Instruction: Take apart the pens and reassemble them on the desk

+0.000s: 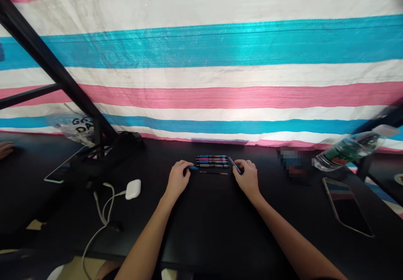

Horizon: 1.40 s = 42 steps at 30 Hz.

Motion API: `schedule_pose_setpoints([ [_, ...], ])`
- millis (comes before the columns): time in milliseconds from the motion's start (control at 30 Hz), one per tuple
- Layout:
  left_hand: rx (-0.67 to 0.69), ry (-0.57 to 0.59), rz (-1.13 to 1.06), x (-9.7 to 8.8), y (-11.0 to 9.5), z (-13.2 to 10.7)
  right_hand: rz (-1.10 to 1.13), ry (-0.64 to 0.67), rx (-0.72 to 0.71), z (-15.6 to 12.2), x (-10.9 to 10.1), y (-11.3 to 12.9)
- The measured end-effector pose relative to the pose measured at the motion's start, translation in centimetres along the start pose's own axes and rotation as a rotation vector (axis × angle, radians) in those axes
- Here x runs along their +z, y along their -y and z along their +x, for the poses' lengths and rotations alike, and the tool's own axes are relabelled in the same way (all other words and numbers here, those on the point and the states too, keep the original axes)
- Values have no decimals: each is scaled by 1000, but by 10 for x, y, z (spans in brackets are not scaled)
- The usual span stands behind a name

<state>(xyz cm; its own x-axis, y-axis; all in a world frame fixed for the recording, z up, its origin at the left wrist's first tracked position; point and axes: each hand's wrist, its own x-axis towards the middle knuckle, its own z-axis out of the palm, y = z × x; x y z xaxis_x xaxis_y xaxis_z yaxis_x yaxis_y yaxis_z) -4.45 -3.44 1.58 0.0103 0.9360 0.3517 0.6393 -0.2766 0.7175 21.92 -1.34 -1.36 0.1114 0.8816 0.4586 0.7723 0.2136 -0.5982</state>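
- Your left hand [179, 176], at 8 o'clock from the pen row [213, 162], pinches a blue pen piece [193, 168] between thumb and finger
- Your right hand [246, 176], at 4 o'clock from that row, holds a dark pen barrel [234, 164] in a narrow grip
- A slim ink refill [214, 173] lies just beside the row, at 6 o'clock

The single view looks from the person's head. It faces forward and down across the flat black table [208, 225], and both bare forearms [147, 234] enter from the lower edge. The bare left hand [179, 176] and the bare right hand [248, 177] appear small, well away from the camera. A plastic sheet with white, blue and pink stripes [201, 74] fills the upper half.
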Motion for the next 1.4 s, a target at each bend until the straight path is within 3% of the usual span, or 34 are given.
schedule_pose_setpoints([
  [100, 12, 44, 61, 2, 1, 0, 103, 34, -102, -1, -3, 9],
  [267, 13, 86, 98, 3, 1, 0, 206, 237, -291, -5, -4, 20],
  [567, 48, 192, 64, 4, -4, 0, 283, 417, -317, -5, -5, 22],
  [767, 82, 230, -11, 1, -5, 0, 282, 433, -313, -5, -6, 23],
  [1033, 96, 341, 76, -1, -15, -1, 269, 444, -349, -5, -7, 24],
  [1400, 124, 372, 53, 1, -13, -2, 322, 468, -369, -5, -8, 24],
])
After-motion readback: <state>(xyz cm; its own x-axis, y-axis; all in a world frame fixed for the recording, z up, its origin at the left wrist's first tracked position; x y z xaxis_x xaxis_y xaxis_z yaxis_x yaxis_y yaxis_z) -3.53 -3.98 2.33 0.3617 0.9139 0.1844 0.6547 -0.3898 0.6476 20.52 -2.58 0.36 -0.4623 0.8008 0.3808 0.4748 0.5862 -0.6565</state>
